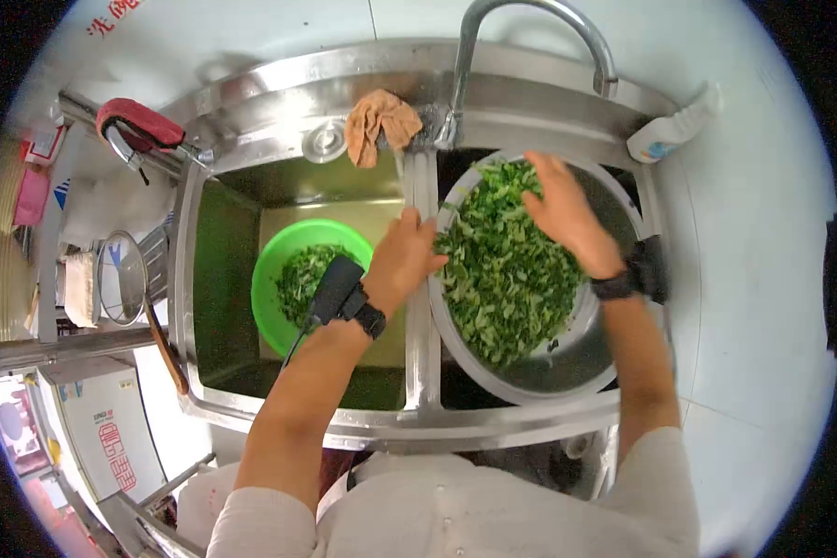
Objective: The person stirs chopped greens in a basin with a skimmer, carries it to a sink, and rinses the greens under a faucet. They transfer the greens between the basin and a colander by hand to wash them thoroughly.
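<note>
A large metal basin (614, 219) sits over the right sink compartment, heaped with chopped leafy greens (507, 270). At its left rim is my left hand (402, 259), its fingers bent around the edge beside the sink divider. My right hand (567, 212) hovers over the upper right of the heap, fingers stretched out and slightly blurred. In the left compartment, a bright green plastic basin (265, 302) holds more chopped greens (299, 284); my left wrist partly covers it. Both wrists wear black straps with devices, the left one (337, 290) overlapping the green basin in view.
A curved faucet (470, 60) rises behind the divider. An orange-brown cloth (381, 126) lies on the sink's back ledge near a drain strainer (325, 141). At left are a second tap with a red cover (139, 124) and a wooden-handled mesh strainer (165, 349). A white bottle (665, 135) stands back right.
</note>
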A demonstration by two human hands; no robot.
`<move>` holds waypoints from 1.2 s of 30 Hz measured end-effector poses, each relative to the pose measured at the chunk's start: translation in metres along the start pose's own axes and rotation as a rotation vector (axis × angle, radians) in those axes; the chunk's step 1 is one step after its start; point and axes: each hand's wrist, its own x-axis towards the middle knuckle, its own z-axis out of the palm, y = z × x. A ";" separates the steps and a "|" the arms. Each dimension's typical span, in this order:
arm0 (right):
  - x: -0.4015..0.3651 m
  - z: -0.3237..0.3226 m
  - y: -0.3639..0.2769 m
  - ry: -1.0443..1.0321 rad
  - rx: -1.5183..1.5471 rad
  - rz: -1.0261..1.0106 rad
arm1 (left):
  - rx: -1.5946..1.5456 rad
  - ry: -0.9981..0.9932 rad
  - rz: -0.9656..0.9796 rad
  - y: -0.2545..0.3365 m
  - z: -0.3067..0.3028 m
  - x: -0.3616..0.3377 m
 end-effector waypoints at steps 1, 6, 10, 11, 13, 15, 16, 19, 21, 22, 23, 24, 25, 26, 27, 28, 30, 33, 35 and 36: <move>0.003 0.032 0.022 0.084 0.024 0.002 | -0.030 -0.033 -0.005 -0.006 0.009 0.000; 0.024 0.115 0.021 0.294 -0.022 0.208 | 0.176 0.104 -0.107 0.019 0.022 0.004; 0.013 0.124 -0.003 0.298 -0.047 -0.152 | 0.091 0.001 -0.085 0.043 0.047 0.014; 0.008 0.120 0.000 0.284 -0.053 -0.158 | 0.077 0.004 -0.093 0.051 0.054 0.012; -0.006 0.105 0.010 -0.632 0.908 0.501 | -0.077 -0.010 -0.041 0.066 0.066 -0.003; -0.042 0.091 0.019 -0.495 0.567 0.028 | -0.180 0.052 0.163 0.079 0.061 -0.030; -0.052 0.087 0.023 -0.324 0.210 -0.433 | -0.274 0.122 0.374 0.084 0.056 -0.040; -0.047 0.058 0.017 -0.163 0.241 -0.306 | -0.413 0.150 0.236 0.077 0.016 -0.072; -0.032 0.071 0.006 -0.033 0.373 -0.120 | -0.345 0.197 0.053 0.045 -0.001 -0.095; -0.022 0.079 -0.005 0.095 0.489 0.064 | -0.331 0.146 -0.009 0.025 -0.015 -0.102; -0.012 0.085 -0.014 0.226 0.466 0.161 | -0.268 0.081 -0.088 -0.002 -0.018 -0.115; -0.001 0.091 -0.019 0.417 0.600 0.243 | -0.210 0.053 -0.118 -0.018 -0.031 -0.123; 0.017 0.082 -0.028 0.433 0.592 0.267 | -0.162 0.001 -0.186 -0.034 -0.041 -0.134; 0.031 0.072 -0.037 0.434 0.588 0.307 | -0.152 0.004 -0.191 -0.051 -0.047 -0.141; 0.045 0.074 -0.042 0.482 0.498 0.230 | -0.046 -0.100 -0.238 -0.067 -0.050 -0.154; 0.061 0.080 -0.049 0.520 0.415 0.153 | 0.061 -0.209 -0.295 -0.080 -0.050 -0.169; 0.077 0.085 -0.073 0.277 0.332 0.135 | 0.154 -0.303 -0.343 -0.117 -0.046 -0.184; 0.085 0.102 -0.098 0.192 0.120 0.114 | 0.298 -0.371 -0.272 -0.199 -0.030 -0.215; 0.092 0.100 -0.111 -0.103 0.020 0.050 | 0.349 -0.222 -0.285 -0.221 -0.026 -0.218; 0.091 0.102 -0.118 -0.398 -0.089 -0.002 | 0.342 -0.228 -0.290 -0.256 -0.001 -0.224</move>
